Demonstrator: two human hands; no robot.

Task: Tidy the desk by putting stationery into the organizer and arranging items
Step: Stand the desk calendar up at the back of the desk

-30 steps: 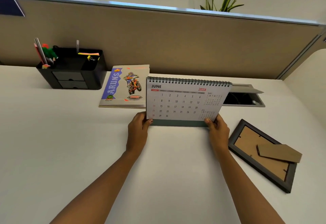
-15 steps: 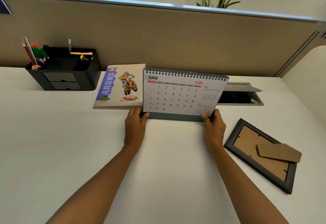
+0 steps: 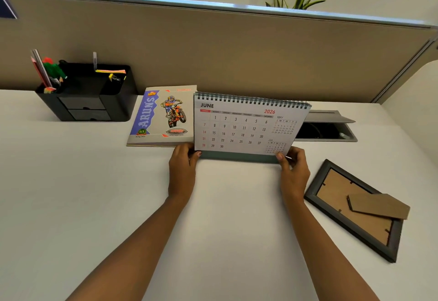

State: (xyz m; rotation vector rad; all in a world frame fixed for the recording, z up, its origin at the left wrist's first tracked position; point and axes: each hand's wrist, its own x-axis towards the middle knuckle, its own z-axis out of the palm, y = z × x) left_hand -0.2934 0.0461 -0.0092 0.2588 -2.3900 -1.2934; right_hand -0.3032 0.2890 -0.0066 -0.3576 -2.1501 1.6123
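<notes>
A spiral-bound desk calendar [image 3: 246, 125] showing June 2026 stands upright on the white desk [image 3: 71, 194]. My left hand [image 3: 182, 170] grips its lower left corner and my right hand [image 3: 294, 172] grips its lower right corner. Its left edge overlaps a notebook [image 3: 163, 116] with a motorbike cover, which lies flat. The black organizer [image 3: 87, 94] stands at the back left, holding pencils, a green item, sticky notes and clips.
A dark picture frame [image 3: 355, 208] lies face down at the right, its stand flap loose. An open cable hatch [image 3: 329, 127] sits behind the calendar at the right. A beige partition [image 3: 213, 52] closes off the desk's back edge.
Both hands have pushed the calendar a little farther back towards the partition. The grip on its lower corners is unchanged.
</notes>
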